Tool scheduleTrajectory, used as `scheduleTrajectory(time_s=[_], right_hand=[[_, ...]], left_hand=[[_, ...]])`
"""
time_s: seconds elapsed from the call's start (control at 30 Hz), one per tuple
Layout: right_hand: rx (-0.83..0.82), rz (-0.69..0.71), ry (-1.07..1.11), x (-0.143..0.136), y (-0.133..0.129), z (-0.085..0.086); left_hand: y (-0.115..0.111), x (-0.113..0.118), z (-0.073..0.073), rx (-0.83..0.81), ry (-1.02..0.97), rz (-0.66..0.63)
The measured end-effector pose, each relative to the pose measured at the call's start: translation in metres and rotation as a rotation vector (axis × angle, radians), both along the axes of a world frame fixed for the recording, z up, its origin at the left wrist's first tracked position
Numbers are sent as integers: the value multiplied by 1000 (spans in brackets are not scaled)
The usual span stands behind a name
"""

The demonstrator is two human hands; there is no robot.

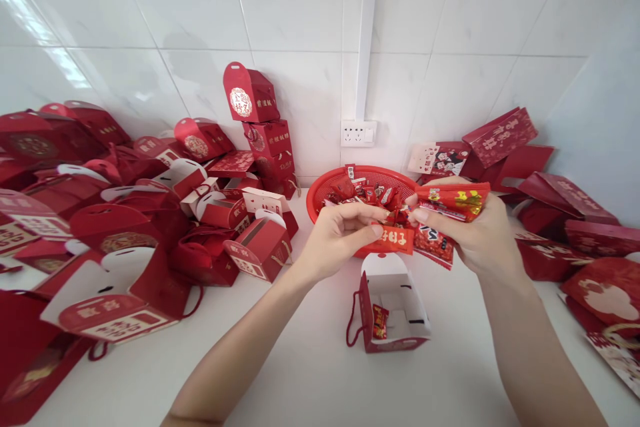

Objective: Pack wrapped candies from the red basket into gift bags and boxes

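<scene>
My left hand (pixel 345 240) pinches a flat red candy packet (pixel 397 240) with pale lettering between thumb and fingers. Several red snack packets (pixel 450 200) are gripped in my right hand (pixel 480 233), one with a gold end and another hanging lower. Both hands meet in front of a red plastic basket (pixel 320 183) that holds many small wrapped sweets, partly hidden behind my fingers. Below the hands an open red gift box (pixel 395 343) with a white inside stands on the table. One small red packet (pixel 380 321) leans inside it at the left.
Many red gift boxes (pixel 135 293) crowd the left side. A stack of boxes (pixel 273 147) rises against the tiled wall. More boxes and folded cartons (pixel 560 207) lie at the right. A power socket (pixel 359 133) sits on the wall behind the basket.
</scene>
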State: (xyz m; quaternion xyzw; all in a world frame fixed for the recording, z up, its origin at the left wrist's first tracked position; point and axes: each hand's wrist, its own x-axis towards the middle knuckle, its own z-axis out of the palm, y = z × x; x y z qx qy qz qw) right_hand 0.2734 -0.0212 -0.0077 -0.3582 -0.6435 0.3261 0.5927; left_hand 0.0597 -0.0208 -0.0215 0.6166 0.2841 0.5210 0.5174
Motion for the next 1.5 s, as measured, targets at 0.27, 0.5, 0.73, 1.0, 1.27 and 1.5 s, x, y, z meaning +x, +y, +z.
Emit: scheduleTrajectory(time_s=[0.27, 0.5, 0.73, 1.0, 1.27, 1.5], right_hand=[[13, -67, 250, -13, 3, -6], [29, 17, 296, -30, 4, -15], [26, -9, 383, -23, 9, -11], [-20, -69, 397, -18, 7, -4], [-40, 41, 113, -14, 3, -6], [-216, 62, 529, -21, 4, 0]], left_hand=[[1, 2, -9, 130, 450, -166], [-4, 13, -10, -29, 158, -228], [-5, 13, -9, -15, 13, -63], [-6, 11, -6, -2, 44, -93], [-5, 13, -5, -51, -33, -167], [-5, 6, -6, -92, 319, -264]])
